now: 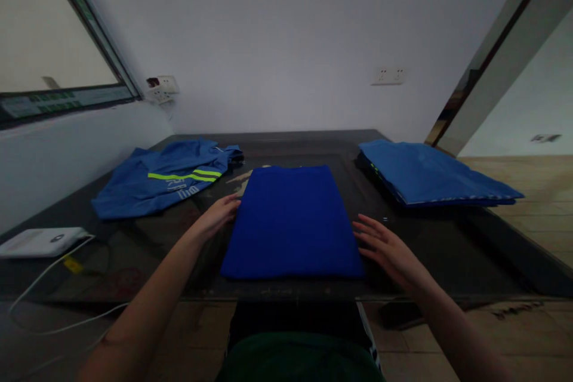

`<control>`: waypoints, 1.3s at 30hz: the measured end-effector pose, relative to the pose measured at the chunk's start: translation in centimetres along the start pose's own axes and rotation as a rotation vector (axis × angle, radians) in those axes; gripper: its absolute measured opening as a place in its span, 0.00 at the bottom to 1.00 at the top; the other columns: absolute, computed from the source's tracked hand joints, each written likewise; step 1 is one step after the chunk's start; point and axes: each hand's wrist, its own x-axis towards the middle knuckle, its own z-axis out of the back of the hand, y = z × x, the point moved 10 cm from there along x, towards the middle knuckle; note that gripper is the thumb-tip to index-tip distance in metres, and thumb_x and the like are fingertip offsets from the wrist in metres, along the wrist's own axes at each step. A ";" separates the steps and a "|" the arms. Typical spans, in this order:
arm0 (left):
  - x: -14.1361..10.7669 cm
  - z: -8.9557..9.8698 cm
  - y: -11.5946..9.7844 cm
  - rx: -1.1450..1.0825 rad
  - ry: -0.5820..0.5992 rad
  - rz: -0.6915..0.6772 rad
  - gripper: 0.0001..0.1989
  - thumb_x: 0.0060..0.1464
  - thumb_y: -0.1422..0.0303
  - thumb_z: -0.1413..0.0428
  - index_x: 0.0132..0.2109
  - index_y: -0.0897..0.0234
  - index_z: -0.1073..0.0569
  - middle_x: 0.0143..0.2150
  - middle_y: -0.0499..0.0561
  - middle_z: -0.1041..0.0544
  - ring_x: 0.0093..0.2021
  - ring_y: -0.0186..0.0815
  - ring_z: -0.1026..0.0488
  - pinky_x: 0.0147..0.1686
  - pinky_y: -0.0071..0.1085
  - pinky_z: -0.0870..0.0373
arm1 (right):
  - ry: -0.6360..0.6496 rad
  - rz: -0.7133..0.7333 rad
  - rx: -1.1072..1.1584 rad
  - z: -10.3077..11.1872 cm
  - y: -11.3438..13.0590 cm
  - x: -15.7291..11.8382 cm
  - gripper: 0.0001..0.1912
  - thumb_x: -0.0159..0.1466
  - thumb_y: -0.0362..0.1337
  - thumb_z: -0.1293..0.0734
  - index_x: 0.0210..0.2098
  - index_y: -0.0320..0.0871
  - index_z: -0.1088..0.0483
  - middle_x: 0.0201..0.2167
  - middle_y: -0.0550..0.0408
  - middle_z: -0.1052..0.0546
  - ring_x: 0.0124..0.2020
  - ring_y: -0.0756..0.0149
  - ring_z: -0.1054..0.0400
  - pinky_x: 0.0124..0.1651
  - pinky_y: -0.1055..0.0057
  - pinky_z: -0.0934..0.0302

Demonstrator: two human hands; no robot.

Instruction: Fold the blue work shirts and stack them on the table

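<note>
A deep blue folded garment (293, 224) lies flat as a neat rectangle on the dark table (430, 250), straight in front of me. My left hand (220, 215) rests by its left edge, fingers stretched out, with the fingertips at the cloth. On the opposite side my right hand (385, 246) hovers or rests close to the right edge, its fingers spread. Neither hand grips the cloth. Whether the right fingertips touch it, I cannot tell.
At the left lies a loose blue garment (165, 176) with yellow-green stripes. A pile of folded blue garments (434, 173) stands at the right. A white device (42, 243) with a cable sits at the left edge. A wall (277, 42) with sockets (388, 76) bounds the back.
</note>
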 end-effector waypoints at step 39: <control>12.1 -42.3 -22.5 -0.614 0.476 -0.007 0.19 0.60 0.77 0.49 0.57 0.60 0.32 0.38 0.51 0.21 0.33 0.35 0.22 0.48 0.40 0.26 | -0.409 0.171 -0.543 28.5 28.7 12.2 0.24 0.58 0.27 0.33 0.54 0.41 0.29 0.37 0.47 0.19 0.35 0.56 0.24 0.44 0.50 0.30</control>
